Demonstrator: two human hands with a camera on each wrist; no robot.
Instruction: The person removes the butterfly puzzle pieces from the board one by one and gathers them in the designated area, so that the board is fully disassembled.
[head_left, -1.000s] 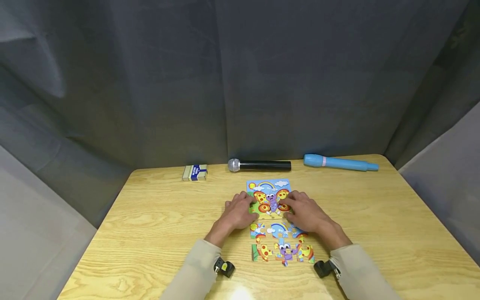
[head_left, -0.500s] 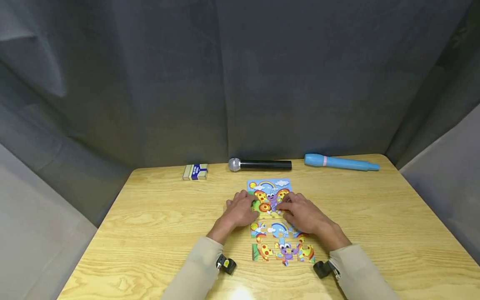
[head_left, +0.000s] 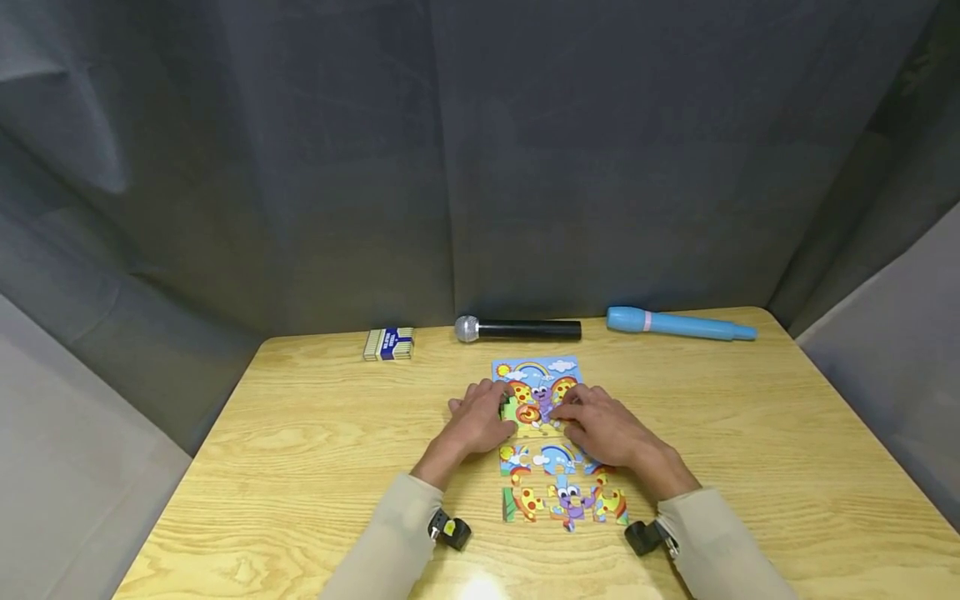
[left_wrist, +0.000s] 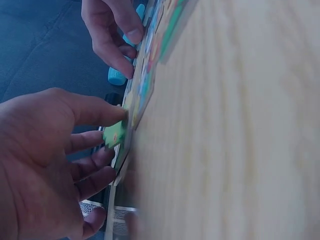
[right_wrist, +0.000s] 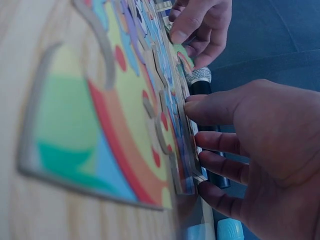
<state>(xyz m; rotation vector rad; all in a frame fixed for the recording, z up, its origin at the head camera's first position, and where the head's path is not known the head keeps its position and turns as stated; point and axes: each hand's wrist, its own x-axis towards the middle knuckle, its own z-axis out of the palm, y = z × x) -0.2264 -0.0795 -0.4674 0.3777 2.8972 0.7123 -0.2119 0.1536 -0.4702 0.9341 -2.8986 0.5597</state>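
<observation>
A recording booth — grey curtains (head_left: 450, 167) close in a bare wooden table (head_left: 750, 433) on three sides.

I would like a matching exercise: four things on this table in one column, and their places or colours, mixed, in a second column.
1. microphone
2. small box
3. blue tube
4. green puzzle piece

a. far right of the table's back edge
b. at the left hand's fingers
c. striped, left of the microphone
d. black with silver head

Pairs: 1-d, 2-c, 3-a, 4-b
</observation>
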